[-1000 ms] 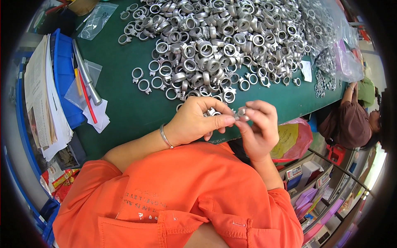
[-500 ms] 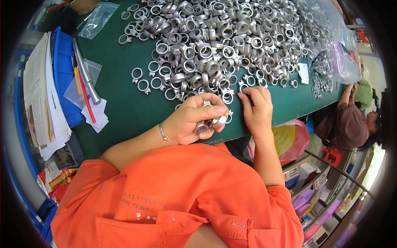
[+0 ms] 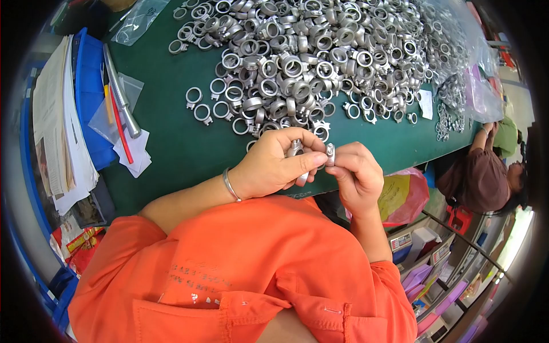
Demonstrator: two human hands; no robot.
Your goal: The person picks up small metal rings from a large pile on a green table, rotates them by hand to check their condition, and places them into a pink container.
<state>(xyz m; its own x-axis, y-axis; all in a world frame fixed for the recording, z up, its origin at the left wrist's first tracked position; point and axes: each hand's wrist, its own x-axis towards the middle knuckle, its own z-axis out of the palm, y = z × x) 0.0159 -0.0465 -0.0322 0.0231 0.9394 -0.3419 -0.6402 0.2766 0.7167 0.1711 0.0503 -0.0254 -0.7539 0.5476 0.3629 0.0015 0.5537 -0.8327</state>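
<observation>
My left hand is curled round a few silver metal rings, partly hidden by its fingers. Between the thumb and fingers of my right hand is another metal ring, seen edge-on with its small lug up. The two hands are close together over the table's near edge, the left fingertips right beside this ring. Just beyond them begins a large heap of similar metal rings, each with a small lug. Two single rings lie at its left side.
The table top is green. To the left stand a blue bin, a stack of papers, a red pen and a metal rod. Plastic bags cover the heap's right end. Another person sits at the far right.
My right hand has come back from the heap's near edge with a ring, toward my left hand. The left hand has turned slightly and keeps its rings. The view has shifted a little.
</observation>
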